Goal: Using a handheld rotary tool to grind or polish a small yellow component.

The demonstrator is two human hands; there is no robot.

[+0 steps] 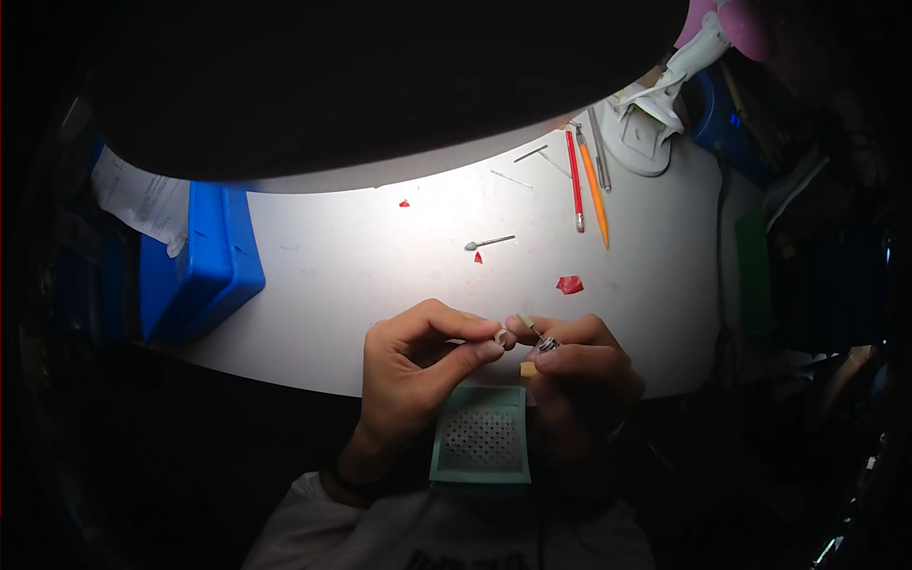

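Note:
Both of my hands meet in front of me at the near edge of the white table. My left hand (pixel 404 361) pinches a small off-white piece, like a dental crown (pixel 501 337), between thumb and fingertips. In my right hand (pixel 594 366) is a rotary handpiece (pixel 548 345) with a metal nose, most of its body hidden by the fingers. Its thin shank carries a pale slim tip (pixel 525 323), which points up and left, close to the crown. Whether tip and crown touch, I cannot tell. A yellowish block (pixel 528 369) juts out below the right fingers.
Below my hands sits a green tray with a perforated grille (pixel 480 439). A grinding bur (pixel 470 246) and red scraps (pixel 570 285) lie on the table. Farther right are a red pencil (pixel 575 180), an orange pencil (pixel 594 185) and a white stand (pixel 646 133). Blue bins (pixel 223 247) stand left; a dark lampshade (pixel 380 85) overhangs.

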